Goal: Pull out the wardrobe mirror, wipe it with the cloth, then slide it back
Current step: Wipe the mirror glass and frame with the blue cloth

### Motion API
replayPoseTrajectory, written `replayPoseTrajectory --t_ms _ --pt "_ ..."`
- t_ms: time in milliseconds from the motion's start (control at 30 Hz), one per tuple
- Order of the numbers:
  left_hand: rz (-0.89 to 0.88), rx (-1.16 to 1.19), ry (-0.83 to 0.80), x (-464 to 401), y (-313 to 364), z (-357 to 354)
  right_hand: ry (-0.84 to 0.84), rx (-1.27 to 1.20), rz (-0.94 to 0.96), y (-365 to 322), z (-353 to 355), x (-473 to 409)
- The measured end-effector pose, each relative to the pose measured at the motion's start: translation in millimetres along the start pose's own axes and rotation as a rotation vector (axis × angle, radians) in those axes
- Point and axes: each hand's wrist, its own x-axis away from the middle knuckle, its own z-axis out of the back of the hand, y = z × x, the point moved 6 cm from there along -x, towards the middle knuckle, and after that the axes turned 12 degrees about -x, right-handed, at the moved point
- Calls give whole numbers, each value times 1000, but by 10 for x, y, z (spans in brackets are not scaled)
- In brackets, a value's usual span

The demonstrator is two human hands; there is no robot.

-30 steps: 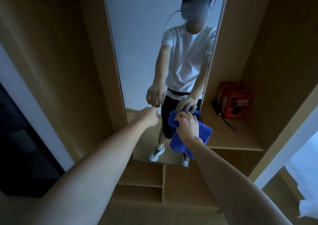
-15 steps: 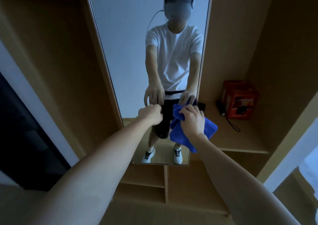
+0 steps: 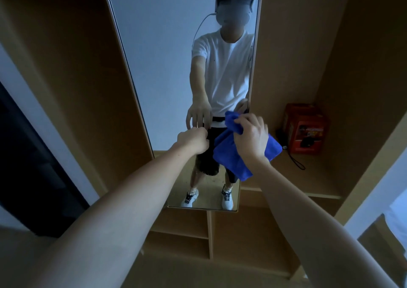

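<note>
Blue cloth (image 3: 231, 155) bunched in right hand's fingers (image 3: 246, 122), against the mirror (image 3: 165, 67).

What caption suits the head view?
Right hand grips a blue microfibre cloth at the tall wardrobe mirror; left hand reaches beside it.

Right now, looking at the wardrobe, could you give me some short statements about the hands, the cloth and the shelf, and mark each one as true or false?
1. The right hand grips the blue cloth. True.
2. The left hand holds a spray bottle. False: it holds nothing that can be seen; its fingers are curled, close to the mirror.
3. A red box stands on the shelf to the right of the mirror. True.
4. The cloth is white. False: it is blue.
5. The red box lies on the floor. False: it stands on the shelf.
</note>
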Motion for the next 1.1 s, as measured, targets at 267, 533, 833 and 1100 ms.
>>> replayPoseTrajectory --t_ms 267,533,833,1100 --pt "4 -6 22 65 -110 -13 -290 79 -124 306 -320 451" --pt "23 -7 7 36 -164 -20 36 47 47 -49 -24 -35" --pt "-7 -54 -8 155 -493 -199 -303 93 -77 33 -517 433" --pt "108 -92 -98 63 -1278 -288 6 -36 44 -688 -643 -8"
